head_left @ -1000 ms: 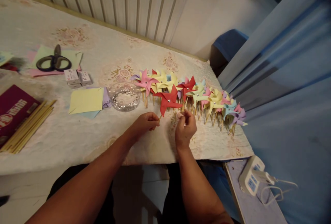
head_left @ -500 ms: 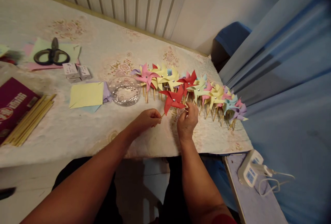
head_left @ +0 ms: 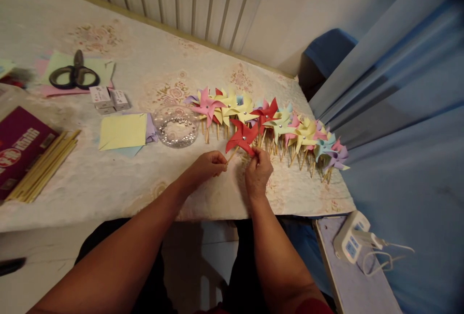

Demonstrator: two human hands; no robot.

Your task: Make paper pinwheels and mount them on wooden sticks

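A red paper pinwheel on a thin wooden stick is held over the table in front of me. My left hand is closed round its stick, below the blades. With thumb and fingers, my right hand pinches the lower right blade. A silvery fastener marks the pinwheel's centre. Just behind and to the right lie many finished pinwheels in pink, yellow, red, green, blue and purple, among them a pink pinwheel and a purple pinwheel.
Left of the pinwheels stands a clear round dish of small metal fasteners. Farther left are yellow paper squares, small white boxes, black-handled scissors, wooden sticks and a purple package. A power strip sits right.
The red pinwheel's blades have turned. My right hand has shifted slightly left and now grips a blade. My left hand stays on the stick.
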